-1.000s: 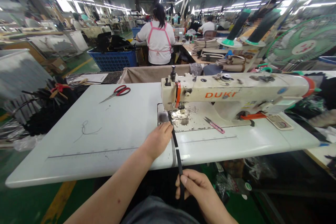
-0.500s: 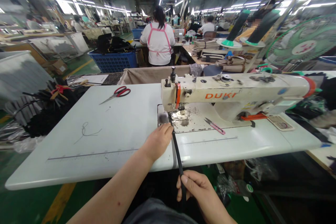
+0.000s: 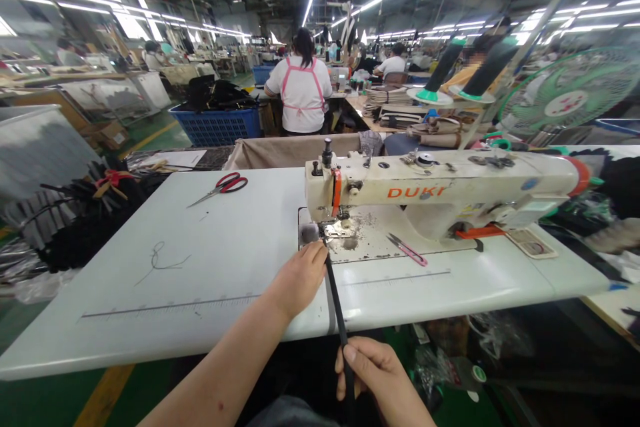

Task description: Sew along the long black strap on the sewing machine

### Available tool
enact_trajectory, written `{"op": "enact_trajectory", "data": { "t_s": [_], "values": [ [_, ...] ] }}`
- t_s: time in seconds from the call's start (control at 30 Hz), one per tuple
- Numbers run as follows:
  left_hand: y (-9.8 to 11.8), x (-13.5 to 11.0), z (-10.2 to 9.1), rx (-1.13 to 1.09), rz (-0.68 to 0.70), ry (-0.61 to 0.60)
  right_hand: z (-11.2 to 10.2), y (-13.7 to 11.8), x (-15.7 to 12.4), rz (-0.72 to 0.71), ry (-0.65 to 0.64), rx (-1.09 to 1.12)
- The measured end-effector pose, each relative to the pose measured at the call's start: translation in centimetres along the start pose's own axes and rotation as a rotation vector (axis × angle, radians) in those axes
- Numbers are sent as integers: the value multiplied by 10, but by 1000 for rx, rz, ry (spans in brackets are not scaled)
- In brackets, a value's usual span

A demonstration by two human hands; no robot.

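A narrow black strap (image 3: 337,300) runs from beneath the presser foot of the sewing machine (image 3: 370,190) down over the table's front edge. Close in front of the needle area, my left hand (image 3: 303,277) is closed on the strap, its fingertips bunched on it. Below the edge, my right hand (image 3: 367,370) pinches the same strap between thumb and fingers. The strap's far end is hidden under the machine head, and its lower part drops into the dark by my lap. Pink thread snips (image 3: 407,250) lie on the machine bed to the right.
Red-handled scissors (image 3: 220,188) and a loose thread (image 3: 163,260) lie on the white table (image 3: 225,240). Black bundles (image 3: 75,227) stand at the left. Behind are a blue crate (image 3: 217,125) and a seated person (image 3: 303,90). A fan (image 3: 565,97) and thread cones (image 3: 443,70) are at right.
The view has tilted a little, so the table and machine sit slightly lower in it. Both hands keep their hold on the strap, with little movement relative to the machine.
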State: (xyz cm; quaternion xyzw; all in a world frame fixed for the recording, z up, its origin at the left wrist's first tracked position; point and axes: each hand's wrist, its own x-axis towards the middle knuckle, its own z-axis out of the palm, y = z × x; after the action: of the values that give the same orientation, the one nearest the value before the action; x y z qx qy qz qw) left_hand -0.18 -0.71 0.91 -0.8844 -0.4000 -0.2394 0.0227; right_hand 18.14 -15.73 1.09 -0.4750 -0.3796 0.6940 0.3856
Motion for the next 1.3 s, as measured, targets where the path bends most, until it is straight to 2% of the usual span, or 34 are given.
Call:
{"op": "enact_trajectory", "data": {
  "t_s": [0.13,0.27,0.5,0.6,0.77,0.83,0.93,1.03,1.17,1.3],
  "values": [
    [-1,-2,3,5,8,21,-5,12,5,2,-40,-6],
    [-3,-5,5,18,32,36,-6,9,2,-51,-55,-53],
    [-1,-3,-1,31,76,50,-4,-12,-2,-291,-93,-219],
    [-1,-2,-2,26,78,61,-1,-14,0,-265,-29,-276],
    [-2,-3,1,15,65,67,3,-9,4,-134,1,-212],
    [-2,-4,3,10,62,62,4,-6,3,-136,49,-320],
    [-4,-5,5,7,57,53,4,-5,-4,-181,165,-676],
    [-4,-5,6,14,55,48,7,-10,-12,-184,160,-850],
    [-5,-5,6,-4,39,36,13,-20,-16,-166,57,-791],
    [-5,-5,4,-38,27,26,12,-25,-14,-140,-4,-569]
  ]
}}
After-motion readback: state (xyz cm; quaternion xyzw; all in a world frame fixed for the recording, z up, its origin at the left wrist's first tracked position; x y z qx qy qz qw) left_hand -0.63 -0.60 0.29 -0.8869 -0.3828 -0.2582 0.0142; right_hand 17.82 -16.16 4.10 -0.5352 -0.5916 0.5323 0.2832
